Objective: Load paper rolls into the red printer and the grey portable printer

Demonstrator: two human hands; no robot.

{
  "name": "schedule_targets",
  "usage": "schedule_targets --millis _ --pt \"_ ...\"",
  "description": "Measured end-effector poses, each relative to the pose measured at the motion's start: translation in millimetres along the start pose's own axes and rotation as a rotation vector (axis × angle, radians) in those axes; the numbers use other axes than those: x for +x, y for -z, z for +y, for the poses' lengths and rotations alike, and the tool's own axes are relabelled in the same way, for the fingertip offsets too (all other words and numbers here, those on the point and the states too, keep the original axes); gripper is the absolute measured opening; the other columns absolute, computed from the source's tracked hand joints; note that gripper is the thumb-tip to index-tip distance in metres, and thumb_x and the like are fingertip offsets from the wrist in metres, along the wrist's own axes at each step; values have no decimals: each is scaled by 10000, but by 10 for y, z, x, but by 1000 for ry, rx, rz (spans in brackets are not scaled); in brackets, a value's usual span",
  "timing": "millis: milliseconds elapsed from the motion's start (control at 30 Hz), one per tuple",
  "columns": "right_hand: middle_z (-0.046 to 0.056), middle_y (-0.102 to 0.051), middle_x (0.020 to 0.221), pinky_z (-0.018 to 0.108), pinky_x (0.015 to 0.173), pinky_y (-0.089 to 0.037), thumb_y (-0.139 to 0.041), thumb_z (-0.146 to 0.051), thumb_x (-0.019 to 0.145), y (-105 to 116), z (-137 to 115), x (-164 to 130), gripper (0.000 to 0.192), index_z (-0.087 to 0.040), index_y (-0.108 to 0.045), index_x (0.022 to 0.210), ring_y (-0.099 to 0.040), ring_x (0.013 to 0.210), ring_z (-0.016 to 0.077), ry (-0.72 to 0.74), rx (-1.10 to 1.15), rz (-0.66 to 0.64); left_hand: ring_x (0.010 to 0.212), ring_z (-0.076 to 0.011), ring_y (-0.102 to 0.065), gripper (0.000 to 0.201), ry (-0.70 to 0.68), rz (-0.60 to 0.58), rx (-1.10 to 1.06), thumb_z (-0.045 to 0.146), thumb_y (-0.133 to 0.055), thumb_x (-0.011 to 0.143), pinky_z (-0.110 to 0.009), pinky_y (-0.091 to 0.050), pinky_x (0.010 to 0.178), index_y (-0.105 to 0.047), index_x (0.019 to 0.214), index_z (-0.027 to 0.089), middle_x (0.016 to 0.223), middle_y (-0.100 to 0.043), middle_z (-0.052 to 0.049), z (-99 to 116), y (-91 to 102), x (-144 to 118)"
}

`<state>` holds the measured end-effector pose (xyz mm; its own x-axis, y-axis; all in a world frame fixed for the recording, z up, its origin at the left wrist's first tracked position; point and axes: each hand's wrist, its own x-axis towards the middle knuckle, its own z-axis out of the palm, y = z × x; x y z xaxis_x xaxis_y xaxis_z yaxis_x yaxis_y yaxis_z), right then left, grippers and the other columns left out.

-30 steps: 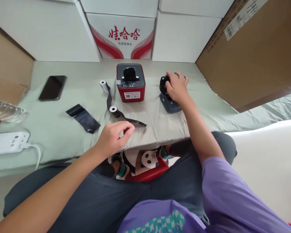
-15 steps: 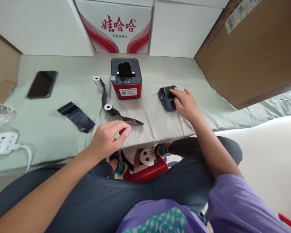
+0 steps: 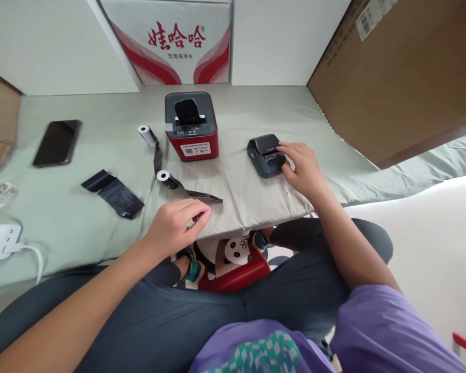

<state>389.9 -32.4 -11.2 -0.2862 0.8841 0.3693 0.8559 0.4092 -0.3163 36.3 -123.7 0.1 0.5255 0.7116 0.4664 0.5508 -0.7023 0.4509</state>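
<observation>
Our right hand (image 3: 303,167) lay over the near right corner of the small dark printer (image 3: 265,155), fingers spread and resting on it rather than clamped — the printer sat flat on the green cloth (image 3: 81,223), just right of the red printer (image 3: 191,126). Our left hand (image 3: 176,224) rested loosely curled at the table's front edge, holding nothing, near the dark tail of a paper roll (image 3: 163,176). A phone (image 3: 57,143) lay far left.
</observation>
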Motion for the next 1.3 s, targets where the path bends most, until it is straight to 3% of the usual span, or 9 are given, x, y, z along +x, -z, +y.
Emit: schedule_targets --millis 133,300,433,533,633,767,867,1067,1300 --pt "60 -621 1541 618 1151 -451 -442 -138 875 -36 14 7 606 -285 -650 1425 -561 1414 344 20 -4 2 719 -149 -698 174 -16 -22 -4 153 -562 1005 -275 -523 692 -676 879 187 800 -754 -12 -4 -31 36" --pt "109 -675 1452 595 1067 -485 -474 -108 868 -64 40 64 539 -240 -702 1337 -595 1312 356 52 -5 74 730 -152 -688 175 -48 -35 5 169 -551 1017 -291 -523 696 -678 900 192 826 -757 -15 -27 -110 57" --pt "135 -689 1359 551 984 -487 -529 -114 871 -74 47 96 436 -235 -752 1226 -581 1240 360 62 -43 86 714 -167 -660 201 -19 42 26 210 -544 1016 -317 -518 707 -688 876 201 796 -748 -22 -35 -114 209" --pt "147 -681 1258 511 896 -455 -560 -124 879 -99 22 138 329 -238 -789 1086 -550 1159 361 56 -122 66 773 -184 -678 210 122 87 34 268 -544 1005 -326 -528 761 -707 888 208 827 -750 -34 -59 -151 572" --pt "151 -668 1144 459 830 -399 -547 -128 915 -138 -12 182 274 -228 -790 990 -517 1077 337 49 -165 81 913 -205 -712 157 306 27 -20 274 -609 947 -331 -541 866 -731 1016 203 970 -778 -50 -127 -345 1133" --pt "142 -650 1033 403 768 -343 -523 -162 971 -190 -44 159 262 -212 -778 945 -499 990 301 38 -186 99 1229 -261 -672 415 569 -134 -188 287 -627 956 -373 -502 1059 -651 1347 149 1371 -703 -161 -265 -792 1863" --pt "137 -655 1019 386 749 -329 -509 -177 1001 -211 -52 80 275 -201 -775 934 -506 938 277 33 -203 94 1391 -293 -581 598 672 -287 -329 262 -667 934 -366 -429 1152 -550 1503 119 1557 -574 -191 -346 -1022 2142" --pt "122 -688 1069 375 748 -340 -475 -177 1033 -155 -90 -17 303 -203 -765 947 -543 901 255 8 -196 36 1394 -284 -564 713 756 -341 -472 361 -713 924 -320 -438 1114 -506 1568 136 1558 -573 -166 -405 -1027 2135" --pt "84 -690 1238 333 611 -249 -407 -200 1054 -102 -138 -89 309 -224 -714 1040 -596 796 201 -101 -65 -52 1345 -291 -592 725 767 -301 -580 357 -733 890 -376 -453 1121 -523 1553 153 1504 -605 -169 -524 -1105 2087"
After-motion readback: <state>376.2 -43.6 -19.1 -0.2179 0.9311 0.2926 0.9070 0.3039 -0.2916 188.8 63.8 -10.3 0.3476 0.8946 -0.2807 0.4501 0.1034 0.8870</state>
